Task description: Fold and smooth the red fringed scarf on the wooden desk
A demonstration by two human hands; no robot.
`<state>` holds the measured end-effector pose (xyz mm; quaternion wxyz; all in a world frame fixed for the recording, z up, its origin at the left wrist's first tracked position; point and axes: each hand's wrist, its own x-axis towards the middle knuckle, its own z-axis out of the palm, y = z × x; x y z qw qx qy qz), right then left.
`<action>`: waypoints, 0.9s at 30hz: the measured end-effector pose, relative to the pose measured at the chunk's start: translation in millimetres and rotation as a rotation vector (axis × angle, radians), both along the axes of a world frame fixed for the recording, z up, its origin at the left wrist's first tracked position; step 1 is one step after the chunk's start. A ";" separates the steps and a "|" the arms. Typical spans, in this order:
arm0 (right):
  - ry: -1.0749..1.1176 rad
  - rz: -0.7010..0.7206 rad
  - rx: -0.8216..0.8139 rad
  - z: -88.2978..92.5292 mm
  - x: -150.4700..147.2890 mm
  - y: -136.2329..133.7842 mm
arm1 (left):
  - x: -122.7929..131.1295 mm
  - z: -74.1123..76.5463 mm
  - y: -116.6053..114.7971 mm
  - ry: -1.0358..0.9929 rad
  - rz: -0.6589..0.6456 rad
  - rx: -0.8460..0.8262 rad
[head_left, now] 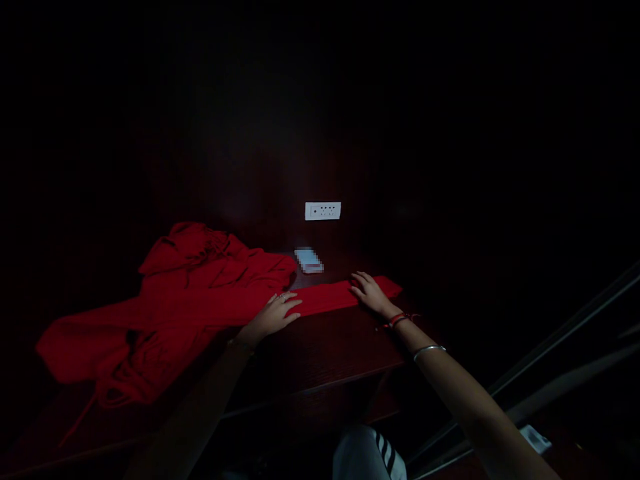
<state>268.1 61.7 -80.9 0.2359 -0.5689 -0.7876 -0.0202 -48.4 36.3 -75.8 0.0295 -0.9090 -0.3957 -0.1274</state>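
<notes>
A red cloth lies on a dark wooden table, bunched in a heap at the left and drawn out as a flat, narrow strip toward the right. On the near edge of that strip rests my left hand, palm down, fingers spread. Farther right, close to the strip's pointed end, my right hand lies flat on the fabric with its fingers apart. Neither hand grips the cloth. Thin red cords trail from the heap at the lower left.
Behind the cloth lies a pale, blurred-out flat object. A white power socket is set in the dark wall. The table's front edge runs below my hands, and a light-coloured trouser knee shows beneath. Much of the surroundings is too dark to make out.
</notes>
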 end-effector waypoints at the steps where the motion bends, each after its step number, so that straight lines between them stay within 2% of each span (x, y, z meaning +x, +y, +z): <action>1: 0.012 0.102 0.036 2.3 -9.1 -7.7 | -1.3 2.1 -0.1 -0.012 -0.021 0.020; 3: -0.011 0.298 0.064 4.5 -25.5 -22.5 | -3.6 6.4 -1.1 -0.018 -0.052 0.052; 5: -0.053 0.382 0.083 3.1 -36.6 -33.1 | -5.8 10.2 -2.8 0.002 -0.065 0.061; 12: -0.108 0.382 0.147 -5.7 -38.1 -35.1 | -10.9 17.9 -6.6 0.115 -0.046 0.073; 16: -0.163 0.361 0.156 -0.2 -36.0 -37.5 | -13.8 25.2 -7.7 0.133 -0.004 0.104; 20: -0.209 0.256 0.152 5.8 -35.5 -42.6 | -16.6 33.0 -10.7 0.082 0.037 0.150; 23: -0.209 0.223 0.147 7.5 -34.6 -45.8 | -16.7 32.6 -11.9 0.097 0.010 0.115; 27: -0.275 0.272 0.049 8.3 -34.2 -49.0 | -16.7 28.4 -11.7 0.144 -0.018 0.028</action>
